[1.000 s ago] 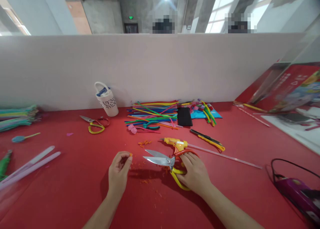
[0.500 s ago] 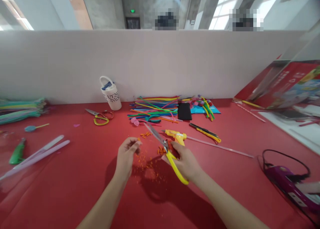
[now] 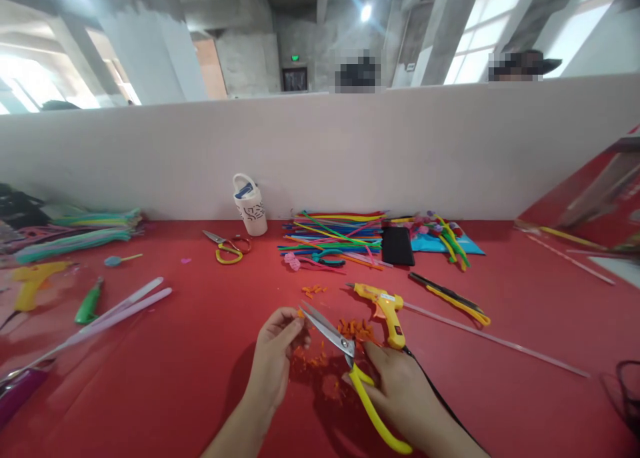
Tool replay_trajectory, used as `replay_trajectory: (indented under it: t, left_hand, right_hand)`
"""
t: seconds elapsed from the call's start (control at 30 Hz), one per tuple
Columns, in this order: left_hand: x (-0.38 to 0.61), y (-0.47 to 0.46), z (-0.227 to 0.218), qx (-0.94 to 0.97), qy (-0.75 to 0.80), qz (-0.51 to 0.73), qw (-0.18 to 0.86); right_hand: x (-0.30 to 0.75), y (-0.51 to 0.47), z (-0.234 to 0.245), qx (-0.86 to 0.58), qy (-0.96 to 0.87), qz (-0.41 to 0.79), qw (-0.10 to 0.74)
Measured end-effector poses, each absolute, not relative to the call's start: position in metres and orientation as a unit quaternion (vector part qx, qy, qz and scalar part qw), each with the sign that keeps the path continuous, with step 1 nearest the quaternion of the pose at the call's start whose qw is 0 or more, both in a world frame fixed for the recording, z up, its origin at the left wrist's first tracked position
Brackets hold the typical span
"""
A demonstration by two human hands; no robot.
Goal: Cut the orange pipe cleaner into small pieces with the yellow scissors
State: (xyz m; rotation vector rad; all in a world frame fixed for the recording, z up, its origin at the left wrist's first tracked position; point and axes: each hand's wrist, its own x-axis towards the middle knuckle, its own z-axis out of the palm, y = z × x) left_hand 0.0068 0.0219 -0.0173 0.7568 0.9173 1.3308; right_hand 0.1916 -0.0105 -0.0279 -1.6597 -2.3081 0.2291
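Observation:
My right hand [image 3: 397, 388] grips yellow-handled scissors [image 3: 345, 355], blades pointing up and left toward my left hand. My left hand [image 3: 277, 351] is pinched on a tiny orange piece [image 3: 301, 313] right at the blade tips. Small orange cut bits [image 3: 320, 361] lie scattered on the red table [image 3: 175, 365] under and between my hands. A yellow glue gun [image 3: 384, 305] lies just beyond my right hand.
Against the white partition lie a pile of coloured pipe cleaners [image 3: 333, 238], a black phone [image 3: 397, 245], a white cup [image 3: 250, 205] and a second pair of scissors [image 3: 225, 246]. A utility knife [image 3: 450, 298] lies right; glue sticks [image 3: 117, 308] and another glue gun [image 3: 33, 281] lie left.
My right hand lifted the scissors off the table and brought the blades to the piece pinched in my left hand. More orange bits lie below. The view swung left.

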Motion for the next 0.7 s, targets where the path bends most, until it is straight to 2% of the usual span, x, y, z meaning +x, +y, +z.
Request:
replay_trajectory:
  t: [0.23,0.7]
  left_hand:
    - [0.009,0.017,-0.016,0.292,0.352,0.588,0.667]
    - [0.007,0.017,-0.013,0.297,0.340,0.602,0.658]
  right_hand:
    - [0.189,-0.012,-0.037,-0.560,-0.817,0.054,0.124]
    - [0.186,-0.016,-0.044,-0.559,-0.816,0.039,0.145]
